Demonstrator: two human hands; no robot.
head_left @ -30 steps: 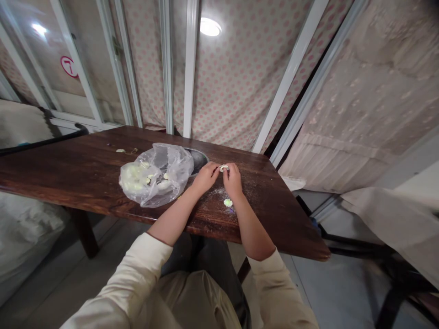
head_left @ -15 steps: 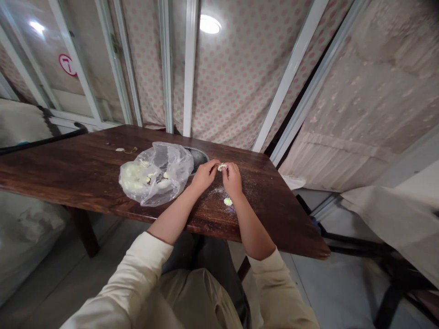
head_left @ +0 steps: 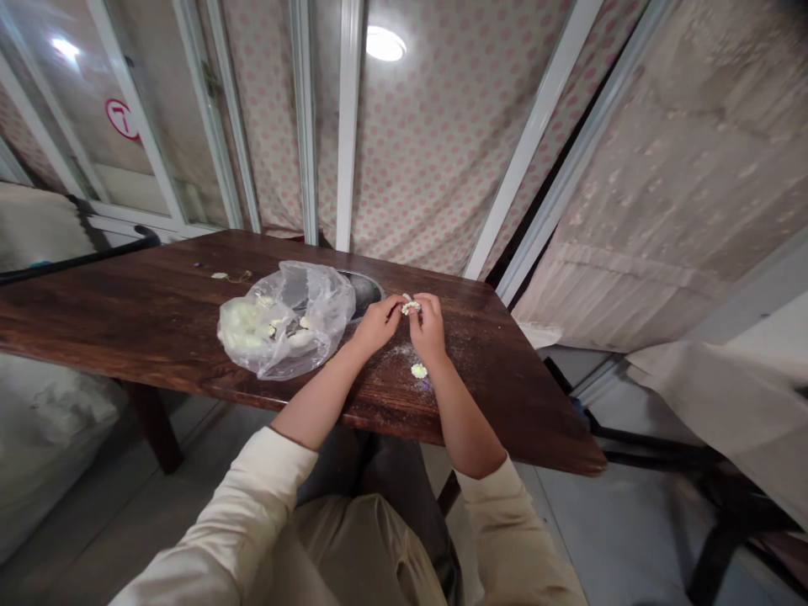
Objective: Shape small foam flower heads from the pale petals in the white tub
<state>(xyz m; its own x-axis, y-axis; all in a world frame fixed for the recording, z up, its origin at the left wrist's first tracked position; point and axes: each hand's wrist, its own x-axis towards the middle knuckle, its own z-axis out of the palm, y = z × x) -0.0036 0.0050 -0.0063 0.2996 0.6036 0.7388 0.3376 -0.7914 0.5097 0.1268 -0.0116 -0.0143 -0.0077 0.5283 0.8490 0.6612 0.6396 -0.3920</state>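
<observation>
Both hands meet over the dark wooden table [head_left: 126, 320]. My left hand [head_left: 375, 324] and my right hand [head_left: 429, 326] pinch a small pale piece [head_left: 410, 306] between their fingertips; it looks like a garlic clove or a small flower, too small to name. Another pale green-white piece [head_left: 419, 370] lies on the table just beside my right wrist, among light crumbs. A clear plastic bag [head_left: 287, 318] with several similar pale pieces inside lies left of my left hand. A dark metal bowl [head_left: 366, 291] shows behind the bag.
A few small scraps [head_left: 231, 276] lie on the far left part of the table. Window frames and a dotted curtain stand behind the table. Pale cloth hangs at the right, above dark chair legs [head_left: 707, 497] on the floor.
Both hands stay together on the small piece, with slight finger motion only. The view has shifted a little.
</observation>
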